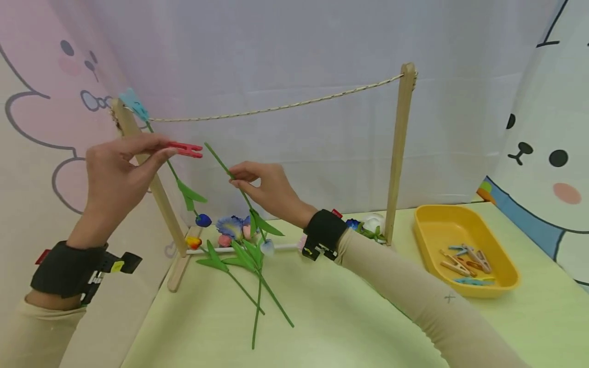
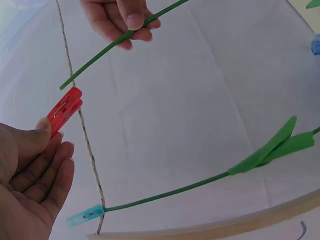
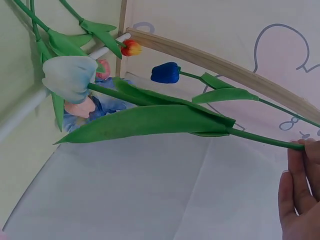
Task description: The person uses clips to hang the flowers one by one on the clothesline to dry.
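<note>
My left hand (image 1: 121,166) pinches a red clothespin (image 1: 186,149) by its handle end, just below the rope (image 1: 285,107). Between the thumb and fingers of my right hand (image 1: 264,186) is the green stem of an artificial tulip with a pale blue-white head (image 3: 70,77). This tulip hangs head down, its stem end close to the red clothespin but apart from it. At the rope's left end a light blue clothespin (image 2: 85,215) clips the stem of a blue tulip (image 3: 165,73), which also hangs head down.
Wooden posts (image 1: 399,153) hold the rope at both sides. Several tulips with green stems (image 1: 278,299) lie on the table (image 1: 340,327), near a white bar (image 1: 282,247) and other artificial flowers (image 1: 232,226). At the right, a yellow basin (image 1: 421,230) contains several clothespins (image 1: 467,263).
</note>
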The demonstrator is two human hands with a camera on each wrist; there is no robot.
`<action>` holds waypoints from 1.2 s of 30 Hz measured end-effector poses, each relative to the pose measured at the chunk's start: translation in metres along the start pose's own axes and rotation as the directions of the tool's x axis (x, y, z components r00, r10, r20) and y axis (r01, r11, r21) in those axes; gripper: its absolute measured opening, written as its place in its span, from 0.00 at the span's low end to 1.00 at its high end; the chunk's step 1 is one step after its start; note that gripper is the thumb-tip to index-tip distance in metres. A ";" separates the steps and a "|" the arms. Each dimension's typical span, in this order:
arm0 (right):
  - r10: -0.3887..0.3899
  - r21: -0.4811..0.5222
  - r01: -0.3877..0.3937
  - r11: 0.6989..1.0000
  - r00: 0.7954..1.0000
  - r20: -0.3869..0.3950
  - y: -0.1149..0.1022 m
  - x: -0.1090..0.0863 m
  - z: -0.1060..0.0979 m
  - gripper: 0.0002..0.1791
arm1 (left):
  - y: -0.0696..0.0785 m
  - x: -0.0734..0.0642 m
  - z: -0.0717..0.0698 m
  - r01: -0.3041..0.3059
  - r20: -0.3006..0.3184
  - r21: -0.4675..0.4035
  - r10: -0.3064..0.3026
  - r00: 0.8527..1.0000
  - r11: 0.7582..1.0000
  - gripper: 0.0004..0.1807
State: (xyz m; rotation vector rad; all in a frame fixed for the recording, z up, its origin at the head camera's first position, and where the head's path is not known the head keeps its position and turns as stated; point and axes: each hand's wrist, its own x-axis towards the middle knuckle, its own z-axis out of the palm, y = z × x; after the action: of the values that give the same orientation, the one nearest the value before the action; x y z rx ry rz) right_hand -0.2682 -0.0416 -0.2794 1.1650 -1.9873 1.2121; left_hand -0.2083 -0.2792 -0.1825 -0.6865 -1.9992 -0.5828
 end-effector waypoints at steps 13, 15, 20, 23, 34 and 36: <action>0.078 -0.018 -0.078 0.997 0.997 0.017 -0.008 0.045 0.018 0.13 | -0.022 0.061 -0.033 -0.101 0.141 0.250 0.067 0.988 0.963 0.13; 0.109 -0.007 -0.109 0.994 0.994 0.017 -0.009 0.051 0.023 0.13 | -0.025 0.069 -0.035 -0.095 0.186 0.258 0.047 0.981 0.961 0.13; 0.132 -0.004 -0.132 0.991 0.991 -0.002 -0.010 0.062 0.033 0.14 | -0.030 0.086 -0.039 -0.080 0.341 0.286 -0.024 0.940 0.955 0.13; 0.151 0.001 -0.151 0.989 0.989 -0.001 -0.011 0.065 0.036 0.14 | -0.033 0.094 -0.040 -0.051 0.427 0.309 -0.091 0.900 0.950 0.13; 0.197 0.033 -0.199 0.979 0.979 0.053 -0.013 0.076 0.042 0.15 | -0.037 0.100 -0.044 0.090 0.485 0.340 -0.256 0.836 0.936 0.16; 0.199 0.036 -0.201 0.979 0.978 0.059 -0.015 0.077 0.044 0.15 | -0.039 0.101 -0.044 0.116 0.480 0.333 -0.274 0.833 0.936 0.17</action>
State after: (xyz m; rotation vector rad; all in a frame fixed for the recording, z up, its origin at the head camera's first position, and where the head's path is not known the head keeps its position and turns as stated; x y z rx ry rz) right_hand -0.2934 -0.1143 -0.2326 1.0476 -2.1732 1.3392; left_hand -0.2503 -0.3121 -0.0788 -0.4868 -2.6247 -0.2114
